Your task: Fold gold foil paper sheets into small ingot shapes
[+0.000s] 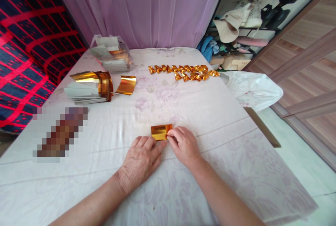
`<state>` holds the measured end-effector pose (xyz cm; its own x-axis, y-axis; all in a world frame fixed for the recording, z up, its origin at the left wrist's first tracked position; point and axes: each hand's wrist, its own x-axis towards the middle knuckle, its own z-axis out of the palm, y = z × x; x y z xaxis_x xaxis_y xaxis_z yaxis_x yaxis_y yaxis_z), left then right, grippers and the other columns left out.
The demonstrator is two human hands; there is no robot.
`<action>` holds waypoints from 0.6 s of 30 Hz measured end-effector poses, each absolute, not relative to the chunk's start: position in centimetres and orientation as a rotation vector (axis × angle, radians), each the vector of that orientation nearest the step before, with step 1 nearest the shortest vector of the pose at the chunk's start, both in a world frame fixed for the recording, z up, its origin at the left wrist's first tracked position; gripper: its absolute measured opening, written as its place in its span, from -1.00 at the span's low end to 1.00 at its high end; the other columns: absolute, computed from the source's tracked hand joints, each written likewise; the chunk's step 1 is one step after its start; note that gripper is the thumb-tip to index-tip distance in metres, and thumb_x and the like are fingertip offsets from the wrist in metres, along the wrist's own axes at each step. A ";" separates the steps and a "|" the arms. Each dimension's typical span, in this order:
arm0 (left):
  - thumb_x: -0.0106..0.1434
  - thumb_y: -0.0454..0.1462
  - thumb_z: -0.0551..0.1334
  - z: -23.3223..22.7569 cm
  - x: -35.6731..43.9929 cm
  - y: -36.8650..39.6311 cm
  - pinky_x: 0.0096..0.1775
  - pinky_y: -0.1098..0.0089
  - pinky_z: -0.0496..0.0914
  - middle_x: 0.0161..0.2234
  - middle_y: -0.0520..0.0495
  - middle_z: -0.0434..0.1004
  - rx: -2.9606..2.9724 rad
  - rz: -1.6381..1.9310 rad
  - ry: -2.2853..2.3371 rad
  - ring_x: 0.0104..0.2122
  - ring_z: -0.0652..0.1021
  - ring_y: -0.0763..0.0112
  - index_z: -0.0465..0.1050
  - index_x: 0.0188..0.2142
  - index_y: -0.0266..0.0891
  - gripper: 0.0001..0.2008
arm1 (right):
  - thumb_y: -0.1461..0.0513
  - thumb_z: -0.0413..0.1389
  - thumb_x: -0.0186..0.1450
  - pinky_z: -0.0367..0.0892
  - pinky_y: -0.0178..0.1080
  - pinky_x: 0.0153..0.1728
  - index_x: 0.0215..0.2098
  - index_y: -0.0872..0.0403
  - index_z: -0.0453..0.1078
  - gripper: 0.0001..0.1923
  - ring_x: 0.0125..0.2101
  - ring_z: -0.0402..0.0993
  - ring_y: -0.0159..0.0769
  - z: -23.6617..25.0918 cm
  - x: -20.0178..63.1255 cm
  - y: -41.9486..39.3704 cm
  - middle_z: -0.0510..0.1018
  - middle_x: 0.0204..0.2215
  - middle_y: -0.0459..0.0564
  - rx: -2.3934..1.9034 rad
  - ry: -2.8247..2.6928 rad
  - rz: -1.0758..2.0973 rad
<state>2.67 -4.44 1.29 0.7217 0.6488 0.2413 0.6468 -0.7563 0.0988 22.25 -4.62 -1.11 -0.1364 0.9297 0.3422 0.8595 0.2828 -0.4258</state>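
Observation:
A small sheet of gold foil paper [159, 132], folded over along its right side, lies on the cloth in front of me. My right hand [184, 145] pinches the lower right edge of this sheet between thumb and fingers. From the left, my left hand [143, 159] rests at the sheet's lower edge, its bent fingers and thumb holding it against the table. Farther off, folded gold foil pieces [183, 72] stand in two rows. A loose, curled gold sheet [126, 85] lies beside a fanned stack of foil paper [89, 87].
The table has a pale floral cloth [115, 121]. At the back left stands a plastic bag of paper sheets [112, 54]; a blurred-out item [63, 131] lies on the left. A white plastic bag [258, 89] is beyond the right edge, near a cluttered shelf [241, 26].

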 end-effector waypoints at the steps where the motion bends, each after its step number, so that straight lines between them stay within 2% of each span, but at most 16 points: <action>1: 0.30 -0.25 0.19 1.3 3.0 -4.5 -0.20 0.15 0.35 -0.29 -0.11 0.44 2.906 0.391 1.112 -0.27 0.43 0.19 0.42 0.10 -0.15 -0.63 | 0.32 0.10 0.31 0.20 -0.24 -0.30 -0.37 0.03 0.39 -0.89 -0.36 0.40 -0.27 -1.1 22.2 -4.6 0.49 -0.43 -0.08 -1.598 -2.017 0.169; 18: 0.36 -0.19 0.13 1.4 2.3 -4.3 -0.20 0.16 0.31 -0.33 -0.09 0.44 2.857 0.407 1.241 -0.31 0.43 0.21 0.51 0.01 -0.14 -0.70 | 0.34 0.06 0.31 0.18 -0.25 -0.30 -0.41 0.03 0.37 -0.84 -0.38 0.37 -0.28 -0.9 22.1 -4.8 0.47 -0.47 -0.08 -1.624 -2.010 0.149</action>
<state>2.33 -4.32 1.35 0.6543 0.7186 0.2356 0.7185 -0.6879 0.1026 22.12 -4.75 -0.91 -0.1222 0.9320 0.3411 0.8714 0.2653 -0.4127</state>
